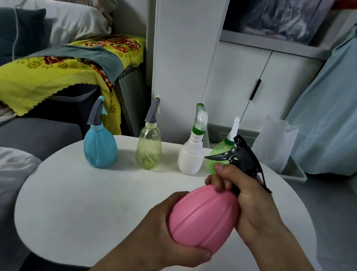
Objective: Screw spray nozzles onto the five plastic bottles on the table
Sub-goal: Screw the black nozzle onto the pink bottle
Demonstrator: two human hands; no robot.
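Note:
My left hand (165, 237) grips the base of a pink bottle (203, 216), held tilted above the round white table (86, 209). My right hand (247, 196) is curled round the bottle's neck, at the collar of a black spray nozzle (242, 157). Along the far edge of the table stand a blue bottle (99, 148) with a grey nozzle, a clear yellow-green bottle (149, 149) with a grey nozzle, a white bottle (191, 155) with a clear and green nozzle, and a green bottle (220, 153) with a white nozzle, partly hidden behind the black nozzle.
A grey sofa (30, 134) with a yellow flowered blanket (49, 76) lies to the left. White cabinets (237, 86) stand behind the table. A grey bin holding a clear plastic bag (272, 147) sits at the back right.

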